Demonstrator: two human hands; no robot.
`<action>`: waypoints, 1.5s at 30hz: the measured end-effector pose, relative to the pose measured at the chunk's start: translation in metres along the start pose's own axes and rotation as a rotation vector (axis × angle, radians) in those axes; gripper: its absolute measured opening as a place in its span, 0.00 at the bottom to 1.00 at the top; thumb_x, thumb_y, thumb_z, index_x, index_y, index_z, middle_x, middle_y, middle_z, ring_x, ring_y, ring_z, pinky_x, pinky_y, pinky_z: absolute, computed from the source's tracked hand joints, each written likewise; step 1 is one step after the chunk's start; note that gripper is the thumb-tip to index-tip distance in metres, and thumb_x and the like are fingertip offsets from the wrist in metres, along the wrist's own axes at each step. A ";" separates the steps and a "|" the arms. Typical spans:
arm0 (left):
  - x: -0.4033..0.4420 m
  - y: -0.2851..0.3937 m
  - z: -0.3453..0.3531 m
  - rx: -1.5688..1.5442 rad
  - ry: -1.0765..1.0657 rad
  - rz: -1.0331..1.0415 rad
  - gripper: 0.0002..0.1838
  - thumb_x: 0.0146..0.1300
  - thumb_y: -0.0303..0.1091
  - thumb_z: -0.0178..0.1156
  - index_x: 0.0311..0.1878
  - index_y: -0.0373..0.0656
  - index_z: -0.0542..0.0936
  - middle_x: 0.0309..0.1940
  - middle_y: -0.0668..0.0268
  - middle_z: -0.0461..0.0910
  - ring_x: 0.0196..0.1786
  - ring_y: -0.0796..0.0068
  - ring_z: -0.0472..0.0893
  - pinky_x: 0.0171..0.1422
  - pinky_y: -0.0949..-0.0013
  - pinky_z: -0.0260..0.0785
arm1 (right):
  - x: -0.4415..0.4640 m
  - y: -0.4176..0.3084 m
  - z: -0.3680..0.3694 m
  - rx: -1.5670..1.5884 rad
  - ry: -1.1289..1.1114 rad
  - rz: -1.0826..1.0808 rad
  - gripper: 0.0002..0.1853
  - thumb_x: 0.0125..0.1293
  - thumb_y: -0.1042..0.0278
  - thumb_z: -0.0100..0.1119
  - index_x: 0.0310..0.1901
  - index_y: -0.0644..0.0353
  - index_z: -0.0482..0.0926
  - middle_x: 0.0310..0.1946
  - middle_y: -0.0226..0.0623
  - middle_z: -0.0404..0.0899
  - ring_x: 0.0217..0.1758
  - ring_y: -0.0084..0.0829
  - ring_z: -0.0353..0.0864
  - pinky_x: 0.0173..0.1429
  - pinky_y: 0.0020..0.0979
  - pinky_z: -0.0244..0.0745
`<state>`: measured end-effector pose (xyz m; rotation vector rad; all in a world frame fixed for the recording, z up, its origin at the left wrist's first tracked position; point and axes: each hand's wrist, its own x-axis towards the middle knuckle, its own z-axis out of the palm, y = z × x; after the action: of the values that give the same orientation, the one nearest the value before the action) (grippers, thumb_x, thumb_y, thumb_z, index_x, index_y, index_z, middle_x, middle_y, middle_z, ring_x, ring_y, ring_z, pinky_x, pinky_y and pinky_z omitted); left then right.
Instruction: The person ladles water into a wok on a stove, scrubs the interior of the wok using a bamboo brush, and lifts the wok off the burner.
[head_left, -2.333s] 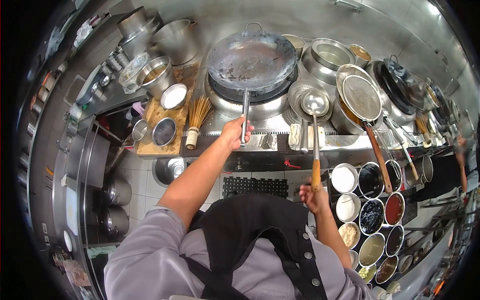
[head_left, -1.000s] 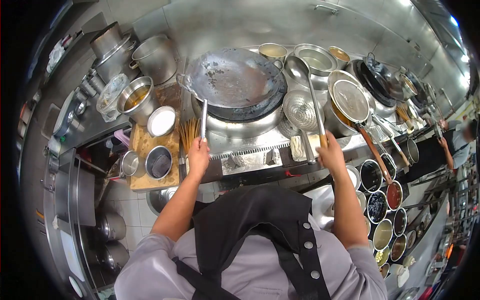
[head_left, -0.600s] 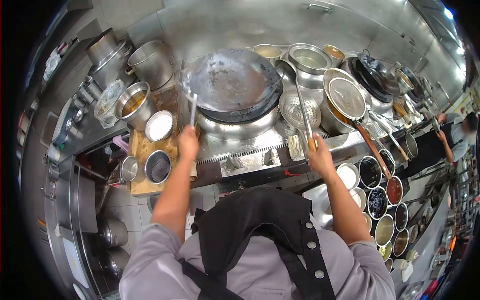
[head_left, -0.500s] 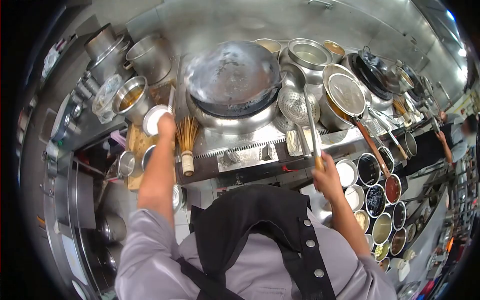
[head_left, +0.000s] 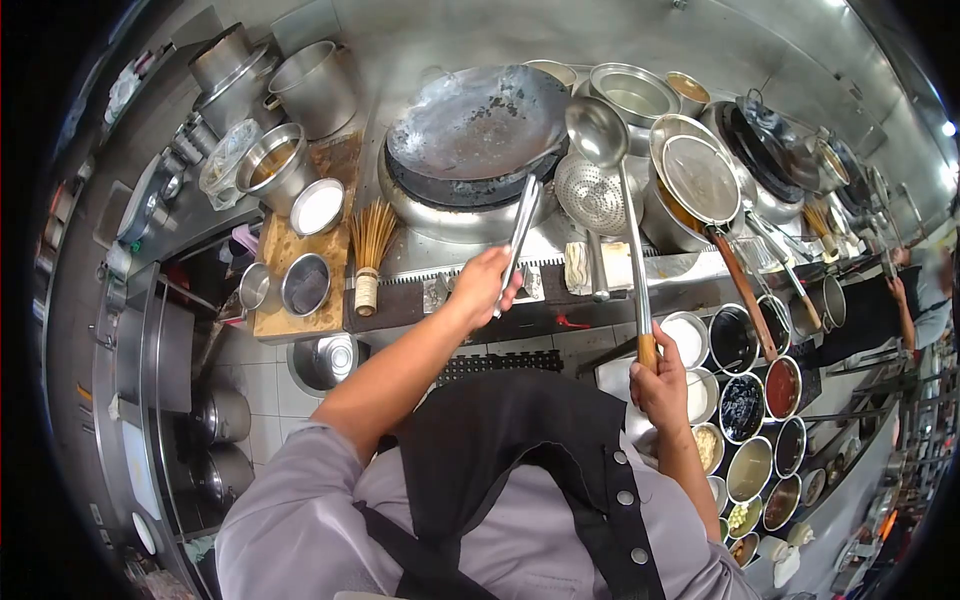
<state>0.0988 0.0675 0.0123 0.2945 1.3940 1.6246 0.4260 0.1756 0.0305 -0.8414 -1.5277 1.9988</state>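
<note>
My left hand (head_left: 484, 288) is closed around a pair of metal tongs (head_left: 518, 240), their tips pointing up toward the wok (head_left: 480, 125). The dark wok rests tilted on the burner ring, its inner surface bare. My right hand (head_left: 660, 382) grips the wooden handle of a long steel ladle (head_left: 600, 135). The bowl of the ladle is raised right of the wok, in front of a perforated strainer (head_left: 592, 195). A bamboo wok brush (head_left: 370, 260) stands left of my left hand, beside a wooden board (head_left: 285, 240).
A white-filled bowl (head_left: 318, 207) and a steel bowl (head_left: 305, 284) sit on the board. Mesh strainers (head_left: 700, 178) lie over a pot at right. Several seasoning containers (head_left: 742, 407) stand below it. Another person (head_left: 880, 300) is at the far right; a second wok station (head_left: 770, 150) is behind.
My left hand has moved right from the white bowl to before the wok, with the tongs. The ladle has swung slightly, its bowl now showing clearly. The steam or blur over the wok is gone.
</note>
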 end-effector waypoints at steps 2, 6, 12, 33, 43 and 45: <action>0.009 0.019 0.022 -0.116 0.040 -0.024 0.13 0.81 0.44 0.49 0.49 0.43 0.74 0.28 0.64 0.76 0.21 0.78 0.71 0.20 0.71 0.64 | 0.007 -0.005 0.007 -0.019 0.003 -0.034 0.39 0.65 0.83 0.55 0.77 0.54 0.55 0.25 0.29 0.71 0.15 0.18 0.65 0.18 0.22 0.62; 0.042 0.032 0.028 -0.137 0.112 -0.094 0.13 0.80 0.43 0.50 0.48 0.43 0.75 0.28 0.65 0.75 0.21 0.78 0.70 0.20 0.72 0.62 | 0.007 0.003 0.011 -0.080 -0.059 -0.044 0.40 0.66 0.84 0.55 0.78 0.53 0.54 0.28 0.29 0.71 0.16 0.17 0.64 0.19 0.22 0.62; 0.013 0.020 -0.015 -0.101 0.175 0.039 0.13 0.81 0.40 0.47 0.49 0.43 0.77 0.25 0.71 0.72 0.18 0.84 0.64 0.17 0.77 0.54 | -0.013 0.028 0.009 0.004 -0.115 -0.024 0.38 0.66 0.85 0.58 0.76 0.51 0.58 0.40 0.28 0.76 0.33 0.16 0.73 0.37 0.20 0.69; -0.004 0.020 -0.020 -0.228 0.148 -0.033 0.16 0.81 0.45 0.46 0.49 0.43 0.76 0.25 0.68 0.73 0.20 0.80 0.66 0.20 0.73 0.60 | -0.016 0.045 -0.013 0.384 -0.195 0.210 0.32 0.64 0.75 0.60 0.71 0.55 0.63 0.33 0.33 0.74 0.28 0.20 0.75 0.25 0.20 0.74; 0.002 0.020 -0.072 0.050 0.363 0.088 0.12 0.79 0.44 0.51 0.50 0.49 0.79 0.22 0.74 0.70 0.18 0.84 0.63 0.18 0.76 0.53 | 0.050 0.048 -0.041 0.310 -0.046 0.249 0.24 0.69 0.73 0.56 0.65 0.52 0.64 0.26 0.33 0.72 0.18 0.25 0.71 0.20 0.29 0.68; 0.005 0.020 -0.079 0.059 0.369 0.072 0.12 0.79 0.45 0.51 0.50 0.48 0.78 0.23 0.74 0.70 0.18 0.85 0.63 0.18 0.76 0.54 | 0.061 0.054 -0.041 0.391 -0.036 0.275 0.22 0.70 0.72 0.56 0.63 0.52 0.64 0.26 0.33 0.73 0.19 0.25 0.71 0.21 0.29 0.68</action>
<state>0.0316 0.0227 0.0021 0.0798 1.7262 1.7607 0.4128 0.2315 -0.0402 -0.8876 -1.0245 2.4147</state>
